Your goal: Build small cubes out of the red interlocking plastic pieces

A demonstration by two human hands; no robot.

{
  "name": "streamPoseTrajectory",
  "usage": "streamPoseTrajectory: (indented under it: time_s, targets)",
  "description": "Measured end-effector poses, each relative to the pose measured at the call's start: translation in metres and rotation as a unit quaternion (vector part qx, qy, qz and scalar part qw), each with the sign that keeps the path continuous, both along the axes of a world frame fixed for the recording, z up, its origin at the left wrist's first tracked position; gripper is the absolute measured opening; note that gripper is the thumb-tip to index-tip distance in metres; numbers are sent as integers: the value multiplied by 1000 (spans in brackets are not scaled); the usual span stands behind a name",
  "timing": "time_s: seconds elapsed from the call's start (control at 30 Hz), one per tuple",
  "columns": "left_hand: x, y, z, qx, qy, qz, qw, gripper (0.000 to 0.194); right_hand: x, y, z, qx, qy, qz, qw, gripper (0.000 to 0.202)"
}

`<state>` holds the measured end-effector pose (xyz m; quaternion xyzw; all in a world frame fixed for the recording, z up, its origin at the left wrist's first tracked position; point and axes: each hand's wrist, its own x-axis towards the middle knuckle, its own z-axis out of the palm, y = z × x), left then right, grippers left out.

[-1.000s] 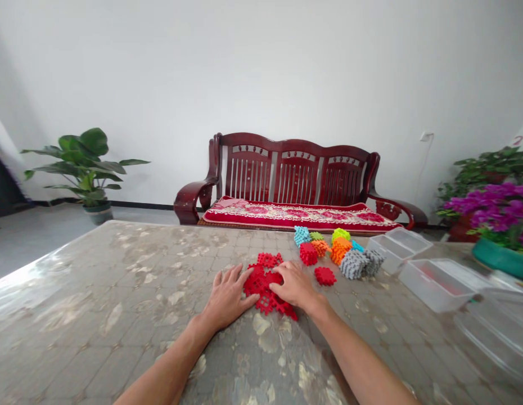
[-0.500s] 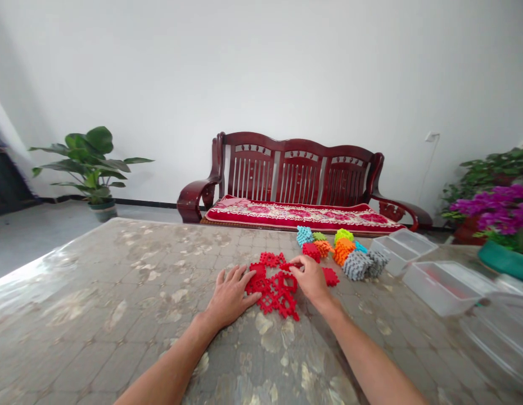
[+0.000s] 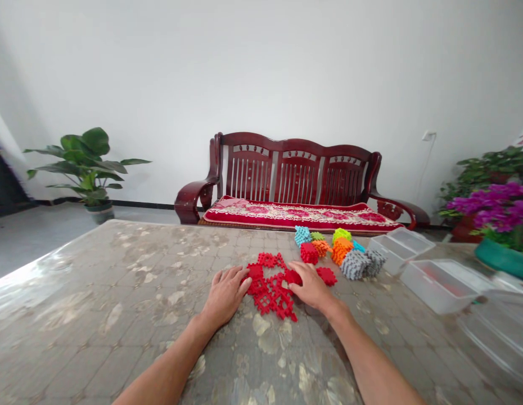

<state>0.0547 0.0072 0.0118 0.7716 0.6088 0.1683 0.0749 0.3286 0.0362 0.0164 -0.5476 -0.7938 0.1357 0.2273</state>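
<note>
Several red interlocking plastic pieces (image 3: 265, 301), toothed along their edges and some with cut-out middles, lie joined in a flat cluster on the table. At the cluster's left side rests my left hand (image 3: 225, 295), palm down with fingers stretched out, its fingertips touching a solid red piece (image 3: 255, 272). On the right, my right hand (image 3: 312, 288) has its thumb and index finger around another solid red piece (image 3: 292, 277), low against the cluster; its other fingers are partly hidden. Just beyond that hand lies a loose red piece (image 3: 327, 275).
Stacks of toothed pieces stand behind on the right: red (image 3: 309, 253), light blue (image 3: 302, 235), orange (image 3: 341, 250), grey (image 3: 355, 264). Clear plastic boxes (image 3: 438, 287) and a potted purple flower (image 3: 497, 208) are farther right. A wooden bench (image 3: 295, 169) stands beyond the patterned tablecloth (image 3: 118, 304).
My left hand has drawn back slightly to the left, its thumb off the middle of the cluster. The red piece at my right hand has gone from tilted to lying flatter.
</note>
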Motion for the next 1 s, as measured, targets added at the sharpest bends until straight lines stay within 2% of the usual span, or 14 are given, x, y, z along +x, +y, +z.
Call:
streamPoseTrajectory:
  time_s: [0.13,0.33,0.43,0.53,0.7,0.8,1.0]
  targets:
    - [-1,1,0,8,-6,-1,1000,45,-4,2,2,-19,-17,2,1000,58]
    - [-2,3,-5,15,-13,-4,1000,45,-5,-1,10,24,-4,11,1000,55]
    - [-3,4,-6,19,-16,-4,1000,45,12,3,17,61,23,-14,998,55]
    - [-3,4,-7,22,-18,-6,1000,45,42,9,21,88,53,-36,994,52]
    - [-2,3,-4,17,-17,-3,1000,44,86,15,21,73,9,-54,996,43]
    - [-2,3,-2,7,-16,-1,1000,44,95,15,20,64,-11,-47,997,44]
    - [-1,1,-1,10,-19,3,1000,44,97,14,15,51,-33,-41,997,47]
